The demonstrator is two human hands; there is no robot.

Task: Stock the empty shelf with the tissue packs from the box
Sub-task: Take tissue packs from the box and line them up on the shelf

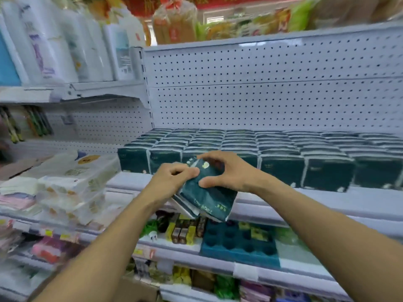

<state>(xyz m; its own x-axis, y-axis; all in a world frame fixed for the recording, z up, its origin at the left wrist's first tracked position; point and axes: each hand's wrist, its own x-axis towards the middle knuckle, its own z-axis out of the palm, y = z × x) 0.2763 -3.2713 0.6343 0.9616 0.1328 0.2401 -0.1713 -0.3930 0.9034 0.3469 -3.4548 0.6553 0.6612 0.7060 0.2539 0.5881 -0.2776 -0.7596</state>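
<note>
Dark-green plastic tissue pack bundle (207, 192), "COMFORTABLE" printed in pale letters, pinched by both hands: left hand (172, 182) fingers curled on its top edge, right hand (226, 171) thumb and fingers clamping it, tilted, just in front of white metal shelf (327, 201) w/ matching dark-green pack rows (272, 153).

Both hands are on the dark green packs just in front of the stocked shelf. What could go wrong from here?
1. The left hand and right hand hold several tissue packs tilted, lower edges fanned apart and hanging free; one may slip onto the goods below.
2. The stocked row looks full along the shelf front, so pushing more in might knock front packs off.
3. The frame is blurred, so any free gap is hard to judge.
</note>
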